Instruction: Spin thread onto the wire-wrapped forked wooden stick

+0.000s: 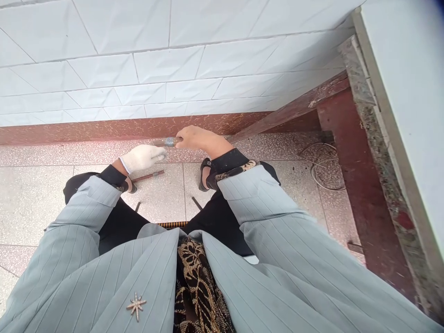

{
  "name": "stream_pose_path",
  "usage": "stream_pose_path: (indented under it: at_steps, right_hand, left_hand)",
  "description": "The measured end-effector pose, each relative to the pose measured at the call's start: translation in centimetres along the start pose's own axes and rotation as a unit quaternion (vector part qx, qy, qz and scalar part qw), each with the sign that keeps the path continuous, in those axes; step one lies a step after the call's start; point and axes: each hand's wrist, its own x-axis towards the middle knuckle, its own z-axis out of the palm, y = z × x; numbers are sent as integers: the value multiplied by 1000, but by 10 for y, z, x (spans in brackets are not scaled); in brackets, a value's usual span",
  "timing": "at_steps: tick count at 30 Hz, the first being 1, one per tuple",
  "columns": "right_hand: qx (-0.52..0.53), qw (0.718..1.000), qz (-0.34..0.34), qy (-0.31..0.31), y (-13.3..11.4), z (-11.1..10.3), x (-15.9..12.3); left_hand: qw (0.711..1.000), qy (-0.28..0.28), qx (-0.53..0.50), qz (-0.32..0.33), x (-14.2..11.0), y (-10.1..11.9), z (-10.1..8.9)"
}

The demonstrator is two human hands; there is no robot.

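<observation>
My right hand (196, 138), bare, is closed round the right end of a short brown rod (158, 143). Silvery wire (169, 141) is wound in a tight coil on the rod, just left of my fingers. My left hand (141, 157) wears a white knitted glove and sits just below the rod's left part. Its fingers are curled together near the coil; what they hold, if anything, I cannot make out. Below the glove, a second reddish-brown rod (149, 176) with a wire winding near its right end shows close to my left foot.
A white tiled wall (166, 69) with a red-brown base strip rises in front. At the right stands a dark red wooden frame (364, 185) under a pale top. A loop of thin cable or wire (321, 182) lies on the speckled floor (27, 199) beside it.
</observation>
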Motion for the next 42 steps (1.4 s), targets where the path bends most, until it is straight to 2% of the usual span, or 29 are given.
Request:
stream_pose_path:
  at_steps: [3, 7, 10, 12, 14, 17, 19, 20, 21, 23, 25, 26, 28, 30, 33, 35, 38, 40, 42]
  right_hand:
    - [-18, 995, -46, -91, -6, 6, -2]
    - [60, 966, -126, -217, -7, 7, -5]
    - [165, 935, -216, -229, -1, -1, -12]
    - [245, 920, -257, -166, 6, -8, -18]
    - [354, 901, -247, -51, 13, -15, -24]
    - [519, 829, -165, 125, 18, -19, -26]
    - [567, 794, -104, 191, 20, -17, -21]
    - [567, 794, -76, 207, 21, -15, -17]
    - [549, 806, -51, 217, 22, -13, -13]
    - [464, 856, -7, 227, 25, -7, -5]
    - [328, 918, 28, 222, 26, -2, 1]
    - [255, 943, 41, 209, 26, 1, 2]
    - [131, 977, 55, 161, 23, 4, 4]
    - [47, 993, 48, 93, 18, 7, 3]
    - [-27, 999, -8, -15, 10, 11, 1]
    - [-32, 992, -53, -109, 6, 12, -1]
    - [49, 962, -114, -242, 6, 10, -6]
    - [130, 937, -160, -282, 7, 6, -11]
    - [196, 915, -208, -285, 10, -1, -17]
  left_hand:
    - [1000, 22, 21, 1, -1, -2, -6]
    - [1000, 25, 13, 1, -1, -6, -10]
    - [999, 43, -31, -6, 2, -10, -9]
    - [995, 61, -82, -3, 6, -11, -4]
    - [989, 76, -125, 4, 9, -11, 2]
    - [984, 68, -162, 13, 12, -9, 10]
    - [982, 41, -181, 18, 12, -6, 13]
    - [982, 27, -185, 20, 11, -5, 14]
    - [982, 16, -184, 24, 10, -3, 15]
    - [984, -1, -174, 38, 8, 1, 14]
    - [985, -8, -164, 53, 6, 4, 12]
    - [985, -9, -163, 59, 5, 6, 11]
    - [984, -6, -163, 66, 3, 7, 6]
    - [985, 2, -157, 65, 2, 6, 2]
    - [989, 17, -137, 54, 1, 1, -4]
    - [991, 31, -123, 36, 1, -3, -7]
    - [992, 53, -116, -8, 0, -6, -11]
    - [990, 64, -117, -39, 0, -7, -13]
    - [989, 67, -118, -59, 2, -8, -11]
